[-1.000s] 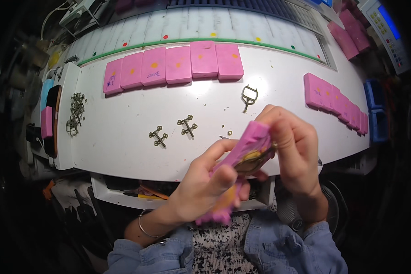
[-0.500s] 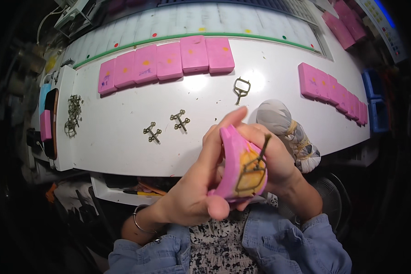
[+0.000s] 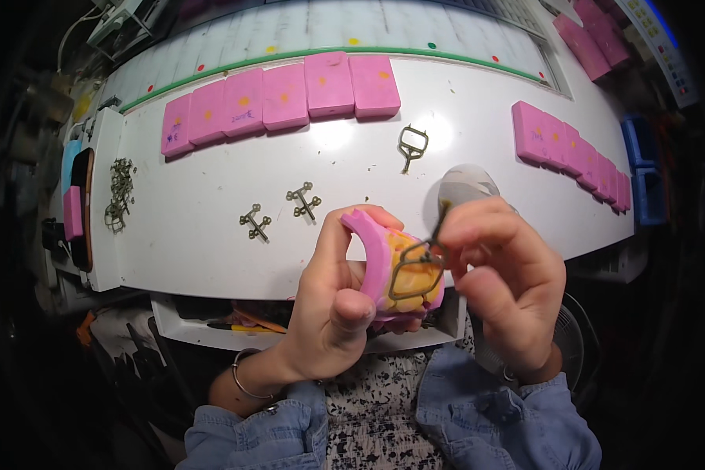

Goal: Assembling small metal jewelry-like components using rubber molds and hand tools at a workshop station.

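On my feed: bent pink mould (image 3: 374,262) looks rubbery, matt, w/ uneven yellow-orange face; wire-like frame (image 3: 428,257) against it = dull bronze-tone metal. Worktop (image 3: 188,211) v. smooth, glossy, w/ glare. Back-row pink blocks (image 3: 283,102) matt. Bracelet (image 3: 240,382): shiny metal. Jacket (image 3: 493,411): matt denim; dress (image 3: 376,419): soft cloth. Blue bins (image 3: 648,197): plastic, I reckon.

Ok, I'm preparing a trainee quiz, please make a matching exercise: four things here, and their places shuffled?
1. bent pink block with yellow patch
2. six flat pink blocks
3. two blue plastic bins
4. tangled heap of olive pieces

A. far right
B. in the left hand
C. along the green strip
D. left side of white tabletop

Pairs: 1-B; 2-C; 3-A; 4-D
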A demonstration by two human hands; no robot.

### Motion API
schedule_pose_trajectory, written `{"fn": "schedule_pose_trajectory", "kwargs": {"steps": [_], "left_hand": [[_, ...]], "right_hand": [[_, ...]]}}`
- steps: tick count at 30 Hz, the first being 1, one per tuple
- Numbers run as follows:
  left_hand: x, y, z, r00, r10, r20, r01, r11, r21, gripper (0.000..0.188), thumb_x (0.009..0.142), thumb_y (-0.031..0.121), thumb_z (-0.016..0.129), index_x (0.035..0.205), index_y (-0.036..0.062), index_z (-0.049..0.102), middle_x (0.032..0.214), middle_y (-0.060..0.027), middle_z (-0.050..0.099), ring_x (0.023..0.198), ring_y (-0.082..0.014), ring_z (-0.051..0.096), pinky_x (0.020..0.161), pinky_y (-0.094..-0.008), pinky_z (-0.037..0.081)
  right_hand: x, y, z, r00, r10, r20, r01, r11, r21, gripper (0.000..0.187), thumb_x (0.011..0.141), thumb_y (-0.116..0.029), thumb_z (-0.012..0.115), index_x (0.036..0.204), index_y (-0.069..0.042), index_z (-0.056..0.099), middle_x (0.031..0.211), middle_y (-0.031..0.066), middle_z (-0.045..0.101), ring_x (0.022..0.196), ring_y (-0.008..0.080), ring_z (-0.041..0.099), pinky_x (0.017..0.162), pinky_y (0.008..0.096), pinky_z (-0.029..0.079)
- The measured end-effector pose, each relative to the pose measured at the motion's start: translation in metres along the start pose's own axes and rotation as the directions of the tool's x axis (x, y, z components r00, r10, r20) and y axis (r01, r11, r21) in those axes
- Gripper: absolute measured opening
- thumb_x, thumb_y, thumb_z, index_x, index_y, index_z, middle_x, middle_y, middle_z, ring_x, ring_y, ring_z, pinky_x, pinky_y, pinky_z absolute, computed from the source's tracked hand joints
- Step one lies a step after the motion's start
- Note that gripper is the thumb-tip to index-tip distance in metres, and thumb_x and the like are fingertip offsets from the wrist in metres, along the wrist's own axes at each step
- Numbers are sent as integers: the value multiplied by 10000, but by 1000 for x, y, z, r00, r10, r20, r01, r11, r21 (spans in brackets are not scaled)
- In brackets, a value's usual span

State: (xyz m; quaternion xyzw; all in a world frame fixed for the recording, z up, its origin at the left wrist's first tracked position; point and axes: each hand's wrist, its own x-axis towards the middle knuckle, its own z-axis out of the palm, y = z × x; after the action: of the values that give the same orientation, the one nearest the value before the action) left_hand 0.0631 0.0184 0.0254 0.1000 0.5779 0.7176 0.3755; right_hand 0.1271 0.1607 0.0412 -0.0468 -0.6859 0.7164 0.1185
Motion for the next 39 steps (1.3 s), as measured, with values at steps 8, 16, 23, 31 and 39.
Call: {"fn": "schedule_pose_trajectory", "kwargs": {"steps": [8,16,23,31,39], "left_hand": [[1,-1,-1,1000,-5,-10,5,999,50,1044,548,870,312,1139,10,320,895,-93,530,693,-119,565,517,-219,495],[1,-9,-11,995,59,79,-48,990,-130,919,653,708,516,1199,24,236,946,-154,577,734,-160,605,636,-258,507],[3,-16,-13,993,89,74,-81,991,-104,883,692,683,506,1202,12,243,996,-157,557,778,-154,590,672,-263,492],[4,-20,-16,988,127,92,-125,992,-31,832,757,635,508,1213,-5,235,881,-143,604,774,-134,584,686,-242,470],[5,-20,-20,987,113,112,-111,993,-26,798,785,612,492,1211,-10,232,802,-128,611,711,-120,581,637,-232,475]], "right_hand": [[1,-3,-3,995,87,37,-87,996,1,132,701,19,638,814,26,569,948,118,501,845,152,482,743,245,389],[-1,-8,-2,998,64,1,-64,991,-115,115,715,-19,633,809,25,585,918,124,516,831,152,502,762,264,408],[11,-7,1,980,190,64,-183,978,-99,204,703,-19,676,881,33,591,919,102,519,829,130,529,742,245,434],[12,-7,1,982,155,103,-137,977,-161,174,672,16,699,823,26,611,871,92,529,781,128,522,703,233,417],[12,-1,8,983,179,48,-177,983,-45,158,676,-10,695,807,25,614,863,91,537,788,136,516,715,248,407]]}}
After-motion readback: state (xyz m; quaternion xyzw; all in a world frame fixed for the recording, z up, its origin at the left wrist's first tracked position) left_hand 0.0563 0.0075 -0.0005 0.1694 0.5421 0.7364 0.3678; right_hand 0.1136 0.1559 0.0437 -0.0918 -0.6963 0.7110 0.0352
